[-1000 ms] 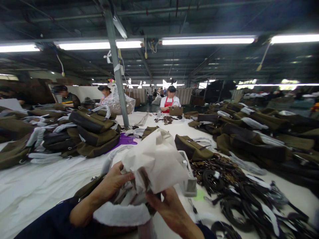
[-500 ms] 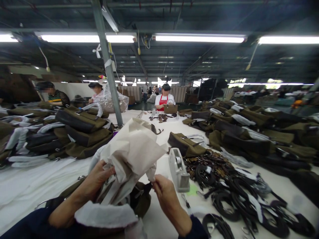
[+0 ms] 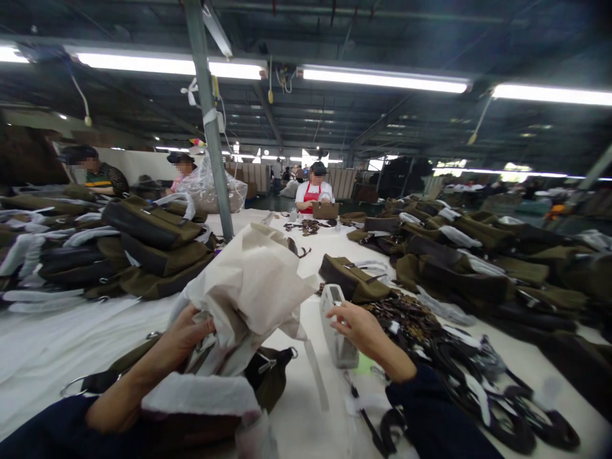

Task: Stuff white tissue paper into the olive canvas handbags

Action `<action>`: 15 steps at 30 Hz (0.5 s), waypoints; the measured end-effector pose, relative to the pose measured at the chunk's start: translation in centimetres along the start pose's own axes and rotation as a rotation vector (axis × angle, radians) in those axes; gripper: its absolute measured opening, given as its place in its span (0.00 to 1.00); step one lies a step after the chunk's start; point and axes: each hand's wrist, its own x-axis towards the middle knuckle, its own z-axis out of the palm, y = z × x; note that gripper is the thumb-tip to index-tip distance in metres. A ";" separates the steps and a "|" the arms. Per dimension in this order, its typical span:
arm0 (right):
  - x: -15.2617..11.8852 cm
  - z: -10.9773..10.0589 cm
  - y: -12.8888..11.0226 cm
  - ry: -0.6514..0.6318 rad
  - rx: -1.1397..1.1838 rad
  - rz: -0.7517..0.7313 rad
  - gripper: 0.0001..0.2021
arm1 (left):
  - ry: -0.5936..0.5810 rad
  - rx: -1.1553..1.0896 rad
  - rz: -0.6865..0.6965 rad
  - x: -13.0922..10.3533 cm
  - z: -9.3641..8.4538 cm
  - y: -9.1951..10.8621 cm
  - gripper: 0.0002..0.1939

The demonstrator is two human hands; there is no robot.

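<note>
My left hand [image 3: 184, 338] grips a crumpled sheet of white tissue paper [image 3: 253, 287] against an olive-green bag [image 3: 261, 376] lying in front of me. My right hand [image 3: 356, 325] reaches out to a grey tape dispenser [image 3: 335, 325] on the white table and touches its top, fingers curled around it. A strip of clear tape [image 3: 315, 373] hangs down from the paper. A white padded handle wrap [image 3: 201, 398] lies across the bag near my left forearm.
Stacked olive bags [image 3: 157, 248] rise at the left and more [image 3: 468, 255] at the right. Black straps [image 3: 478, 382] and brown hardware [image 3: 406, 312] lie right of the dispenser. A steel post [image 3: 210, 121] stands mid-table. A person in a red apron [image 3: 313, 194] and two others work at the far end.
My right hand has let go of the paper's lower edge and moved right and forward onto the tape dispenser. My left hand keeps its hold on the paper.
</note>
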 end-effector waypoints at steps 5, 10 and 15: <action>3.3 0.6 1.2 -0.166 -0.226 -0.103 0.09 | -0.095 -0.051 0.004 0.0 0.1 -0.1 0.30; 4.0 1.7 0.5 -0.173 -0.304 -0.098 0.12 | -0.078 -0.071 -0.002 -0.6 0.5 0.7 0.34; 3.5 0.7 2.6 -0.110 -0.260 -0.044 0.07 | -0.073 -0.087 -0.015 -0.8 0.8 0.9 0.38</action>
